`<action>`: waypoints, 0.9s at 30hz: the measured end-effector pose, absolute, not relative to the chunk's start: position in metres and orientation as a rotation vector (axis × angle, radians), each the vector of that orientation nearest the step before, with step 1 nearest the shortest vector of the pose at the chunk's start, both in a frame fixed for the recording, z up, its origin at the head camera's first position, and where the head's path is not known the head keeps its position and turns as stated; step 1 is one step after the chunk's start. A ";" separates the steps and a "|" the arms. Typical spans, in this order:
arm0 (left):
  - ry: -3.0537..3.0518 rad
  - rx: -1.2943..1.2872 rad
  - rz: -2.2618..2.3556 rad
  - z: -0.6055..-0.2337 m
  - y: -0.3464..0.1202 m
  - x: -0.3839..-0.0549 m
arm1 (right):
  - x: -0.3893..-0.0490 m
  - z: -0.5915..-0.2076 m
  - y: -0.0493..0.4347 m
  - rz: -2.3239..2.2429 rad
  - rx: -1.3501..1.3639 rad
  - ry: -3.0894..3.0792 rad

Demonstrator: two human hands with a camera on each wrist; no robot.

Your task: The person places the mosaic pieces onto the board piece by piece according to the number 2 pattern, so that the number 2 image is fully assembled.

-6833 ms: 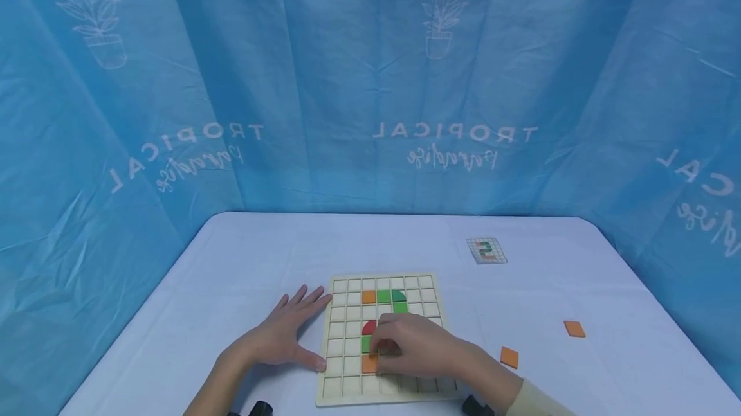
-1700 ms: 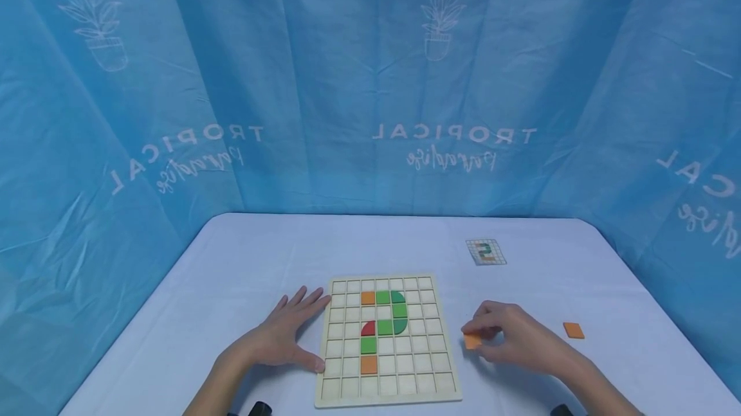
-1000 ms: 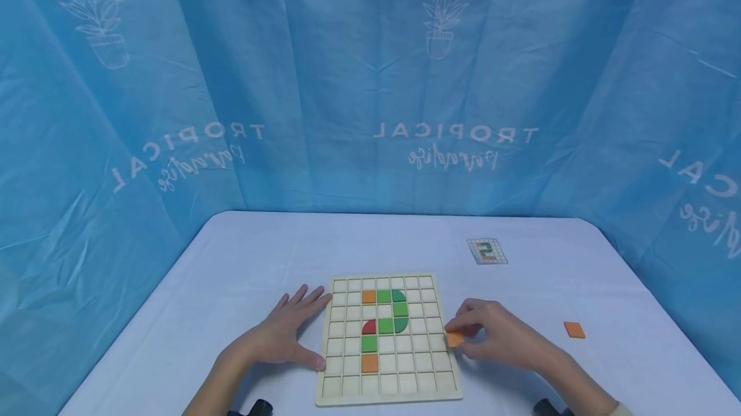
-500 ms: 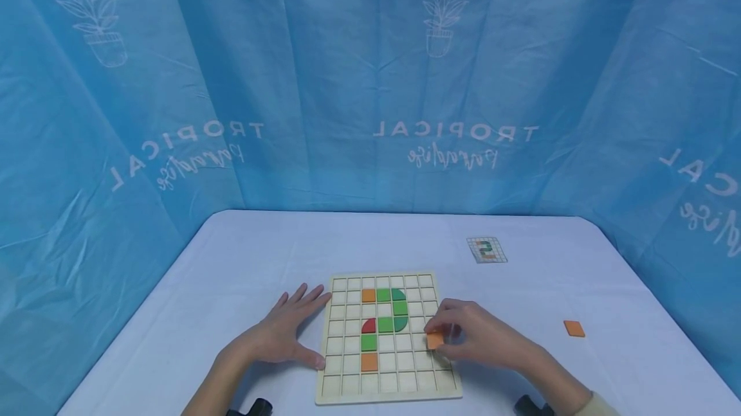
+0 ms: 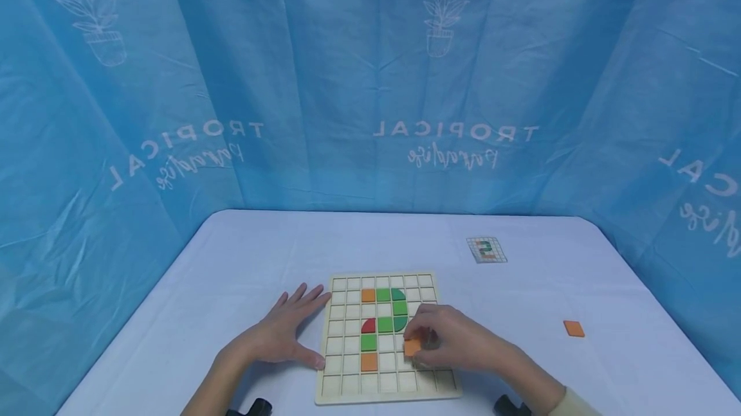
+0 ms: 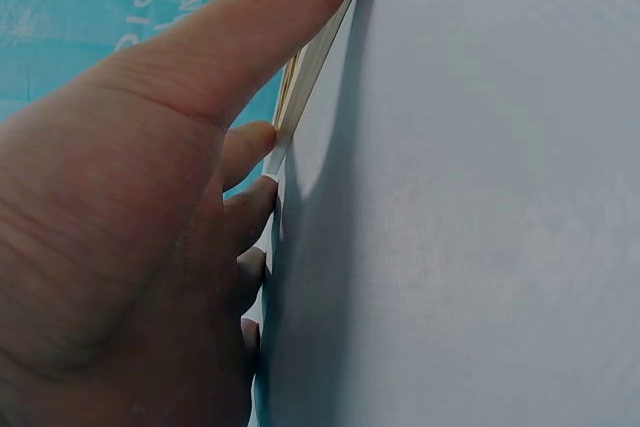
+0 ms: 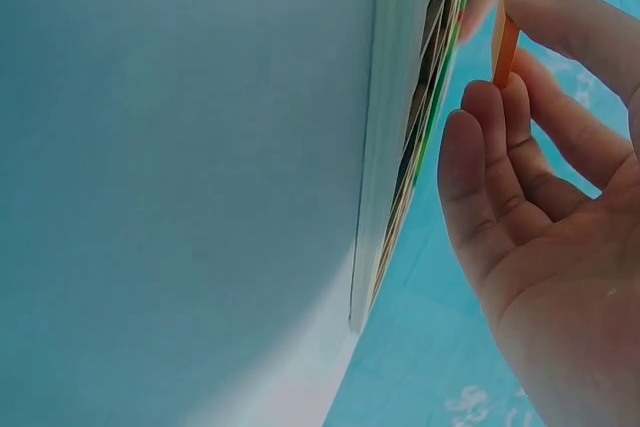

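A pale wooden grid board (image 5: 341,385) lies on the table. In its cells sit green squares (image 5: 368,343), dark green quarter-rounds (image 5: 398,294), a red quarter-round (image 5: 369,326) and two orange squares, one of them the lower orange tile (image 5: 368,362). My right hand (image 5: 454,337) pinches another orange square tile (image 7: 507,47) between thumb and fingers, over the board's right half. In the right wrist view that tile is tilted on edge, apart from the board. My left hand (image 5: 280,335) lies with spread fingers, its thumb and fingertips touching the board's left edge.
A small pattern card (image 5: 487,250) showing a coloured figure lies at the back right of the white table (image 5: 260,242). One loose orange tile (image 5: 574,328) lies farther right. A blue printed curtain (image 5: 347,81) hangs behind and at both sides.
The right hand leaves the board, picks up an orange tile from the table at the right and carries it left over the board. The left hand stays in place.
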State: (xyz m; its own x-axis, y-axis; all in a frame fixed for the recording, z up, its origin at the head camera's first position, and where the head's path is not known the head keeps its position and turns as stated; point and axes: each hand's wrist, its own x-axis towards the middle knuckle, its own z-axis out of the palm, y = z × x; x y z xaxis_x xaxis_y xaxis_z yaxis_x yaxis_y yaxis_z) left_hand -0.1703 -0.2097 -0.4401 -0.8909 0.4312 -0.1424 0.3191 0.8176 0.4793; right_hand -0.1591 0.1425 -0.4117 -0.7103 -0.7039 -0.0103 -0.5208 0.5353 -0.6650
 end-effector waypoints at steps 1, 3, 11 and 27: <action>2.758 0.574 0.664 -0.440 -0.210 -0.170 | -0.159 -0.412 0.140 -0.934 -1.038 2.500; 2.758 0.565 0.665 -0.440 -0.210 -0.170 | -0.160 -0.413 0.136 -0.910 -1.072 2.501; 2.750 0.552 0.672 -0.439 -0.209 -0.170 | -0.159 -0.415 0.124 -0.853 -1.134 2.517; 2.751 0.541 0.672 -0.438 -0.209 -0.170 | -0.158 -0.417 0.103 -0.724 -1.195 2.512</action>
